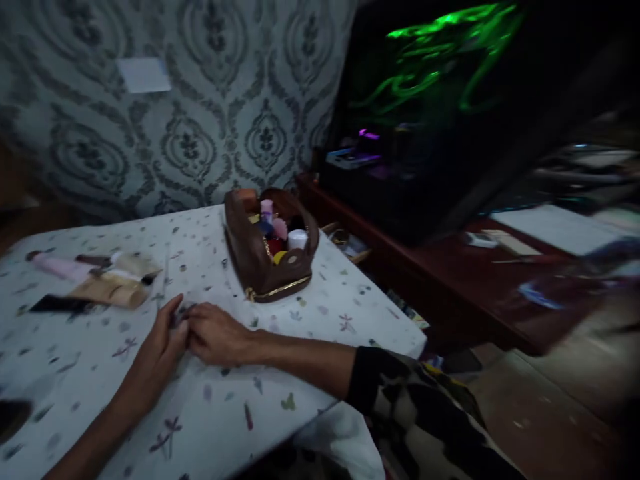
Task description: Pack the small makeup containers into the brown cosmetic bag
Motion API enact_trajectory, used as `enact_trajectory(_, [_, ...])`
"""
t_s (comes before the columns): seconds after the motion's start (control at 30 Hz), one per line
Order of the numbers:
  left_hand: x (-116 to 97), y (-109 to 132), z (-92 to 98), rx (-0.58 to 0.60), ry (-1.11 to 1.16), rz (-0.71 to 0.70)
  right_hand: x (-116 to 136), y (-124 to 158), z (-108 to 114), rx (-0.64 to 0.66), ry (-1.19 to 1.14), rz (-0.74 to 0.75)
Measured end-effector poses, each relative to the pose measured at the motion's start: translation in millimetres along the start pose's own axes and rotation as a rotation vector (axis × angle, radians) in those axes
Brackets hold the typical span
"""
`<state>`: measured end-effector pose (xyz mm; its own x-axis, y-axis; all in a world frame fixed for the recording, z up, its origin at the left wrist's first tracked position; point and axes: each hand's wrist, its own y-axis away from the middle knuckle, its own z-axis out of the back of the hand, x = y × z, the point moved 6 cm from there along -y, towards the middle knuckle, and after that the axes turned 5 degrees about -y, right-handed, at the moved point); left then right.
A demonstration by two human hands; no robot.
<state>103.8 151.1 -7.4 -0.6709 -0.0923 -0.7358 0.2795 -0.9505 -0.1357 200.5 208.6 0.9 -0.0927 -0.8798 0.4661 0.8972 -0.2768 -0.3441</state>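
Observation:
My left hand (159,347) and my right hand (215,337) rest together on a table covered by a white floral cloth (100,373). Their fingertips meet over a small dark object (183,313) that I cannot make out. The fingers of both hands are curled close together. A brown open pouch (267,257) stands behind the hands, filled with several small bottles and jars.
Several cosmetic tubes (95,280) lie at the left of the table. A dark red wooden cabinet (450,267) with a glowing green and black case (440,100) stands to the right. Patterned wallpaper (200,100) is behind. The table's right edge drops off near my sleeve.

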Motion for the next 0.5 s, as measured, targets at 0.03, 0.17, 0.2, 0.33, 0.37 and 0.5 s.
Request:
enact_trajectory(0.03, [-0.1,-8.0,-1.8,-0.011,0.028,0.022,-1.1,-0.5,1.3,0.002,0.01,-0.005])
enact_trajectory(0.17, [0.2,-31.4,-0.3,-0.112,0.201,0.11,-1.6,-0.7,5.0,0.01,0.041,0.009])
enact_trajectory(0.2, [1.8,-34.9,0.2,-0.13,0.261,0.151,-2.2,-0.8,5.6,0.008,0.044,0.011])
enact_trajectory(0.33, [5.3,-41.9,-1.4,-0.162,0.427,0.284,-8.2,-3.5,4.4,0.02,0.027,0.003])
enact_trajectory(0.37, [5.0,-42.5,-1.9,-0.174,0.439,0.303,-9.5,-4.6,3.1,0.03,0.027,0.003])
enact_trajectory(0.5, [1.5,-44.3,-5.2,-0.213,0.402,0.319,-13.5,-7.6,-0.9,0.051,0.035,-0.023])
